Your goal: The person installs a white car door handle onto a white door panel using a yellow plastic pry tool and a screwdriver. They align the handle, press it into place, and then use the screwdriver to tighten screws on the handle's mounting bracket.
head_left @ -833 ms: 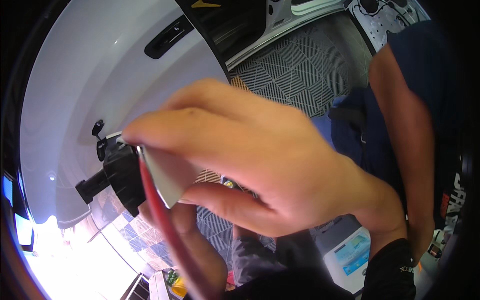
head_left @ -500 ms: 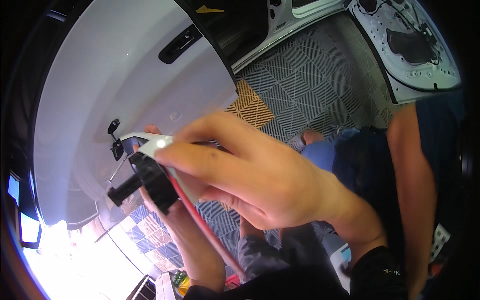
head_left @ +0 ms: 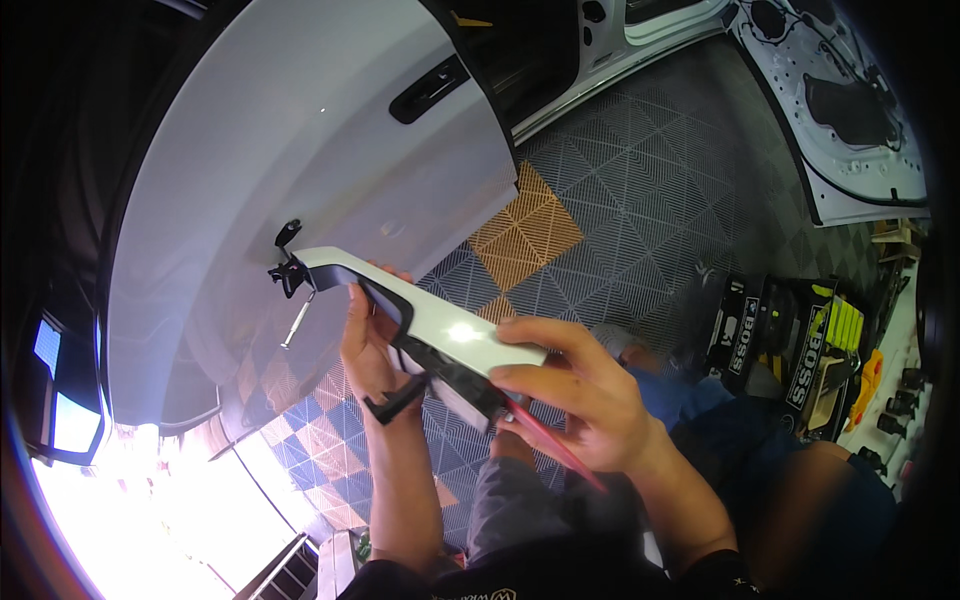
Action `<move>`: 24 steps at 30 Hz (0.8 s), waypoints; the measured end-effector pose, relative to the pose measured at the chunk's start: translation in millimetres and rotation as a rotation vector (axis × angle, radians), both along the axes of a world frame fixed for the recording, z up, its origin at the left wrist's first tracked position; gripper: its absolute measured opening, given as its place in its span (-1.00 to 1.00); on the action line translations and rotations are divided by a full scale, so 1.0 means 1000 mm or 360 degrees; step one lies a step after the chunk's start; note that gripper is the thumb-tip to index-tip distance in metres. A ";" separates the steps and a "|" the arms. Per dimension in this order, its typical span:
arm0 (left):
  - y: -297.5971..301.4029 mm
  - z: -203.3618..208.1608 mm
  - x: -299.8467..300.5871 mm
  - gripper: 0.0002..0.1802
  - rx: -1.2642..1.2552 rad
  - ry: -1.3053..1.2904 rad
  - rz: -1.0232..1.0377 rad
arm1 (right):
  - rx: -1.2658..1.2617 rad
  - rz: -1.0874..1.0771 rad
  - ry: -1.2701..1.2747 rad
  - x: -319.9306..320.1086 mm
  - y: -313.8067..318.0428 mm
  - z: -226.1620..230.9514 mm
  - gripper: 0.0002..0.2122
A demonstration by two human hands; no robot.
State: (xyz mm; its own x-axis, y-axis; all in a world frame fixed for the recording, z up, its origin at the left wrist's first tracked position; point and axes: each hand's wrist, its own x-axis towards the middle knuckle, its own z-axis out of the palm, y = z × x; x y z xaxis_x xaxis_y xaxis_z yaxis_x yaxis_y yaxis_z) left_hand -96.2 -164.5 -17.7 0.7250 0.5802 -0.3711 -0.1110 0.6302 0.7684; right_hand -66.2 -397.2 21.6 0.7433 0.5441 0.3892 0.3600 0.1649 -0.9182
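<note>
A white car door handle [head_left: 440, 312] with a grey inner side is held between my two hands in front of a door panel. Black parts with a protruding hooked arm [head_left: 398, 402] sit at its near end. My left hand [head_left: 374, 350] grips it around the middle, partly hidden behind it. At the right end, my right hand [head_left: 590, 400] has thumb and fingers closed on the handle. A thin red strip [head_left: 560, 448] trails from that end. Beyond the far tip, black fittings [head_left: 287, 272] and a slim silver rod [head_left: 298, 322] stick out at the panel.
The pale door panel [head_left: 220, 190] fills the left, with a black recess [head_left: 430, 88] in it. Patterned tiles [head_left: 640, 170] cover the floor. Stripped door [head_left: 850, 110] stands far right. Black boxes [head_left: 770, 345] and a blurred co-worker's blue clothing [head_left: 700, 420] are at right.
My right hand has moved right and away from the camera, onto the handle's right end. More of the handle shows now. The co-worker has shifted lower, uncovering the boxes.
</note>
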 end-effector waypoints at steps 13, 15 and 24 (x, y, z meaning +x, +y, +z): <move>0.004 -0.025 -0.014 -0.61 -0.0248 0.0035 -0.0354 | -0.0112 0.0266 0.0932 -0.036 0.029 -0.063 -0.42; 0.012 -0.024 -0.024 -0.61 -0.0208 0.0174 -0.0417 | -0.0278 0.0351 0.1010 -0.045 0.029 -0.075 -0.43; 0.049 -0.019 -0.042 -0.60 -0.0302 0.0458 -0.0606 | -0.0806 -0.1058 0.1377 -0.064 -0.152 -0.172 -0.79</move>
